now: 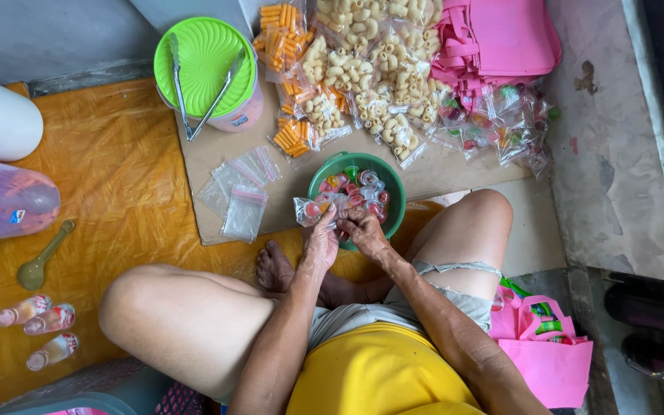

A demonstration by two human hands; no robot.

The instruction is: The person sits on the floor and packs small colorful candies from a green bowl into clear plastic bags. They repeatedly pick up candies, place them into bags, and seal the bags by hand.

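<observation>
We see a small clear bag [308, 209] with little round candies in it, right at the near left rim of a green bowl [390, 187]. The left hand [321, 240] pinches this bag shut between its fingers. The right hand [364, 230] is just beside it, fingers curled over the bowl's near edge, touching the candies [355, 192] there; we cannot tell if it grips one. The two hands are close together, almost touching.

The bowl sits on a flat piece of brown cardboard [209, 154] on the floor. Left of the bowl lie some empty clear bags [241, 190]. Behind them stands a tub with a green lid [205, 58], and metal tongs [203, 84] rest on top. Behind the bowl we see packs of pale and orange snacks [351, 69]. To the right are filled candy bags [501, 123] and a pile of pink bags [497, 38]. Far left, on an orange mat [109, 169], lie a green spoon [40, 261] and three small bottles [44, 330].
</observation>
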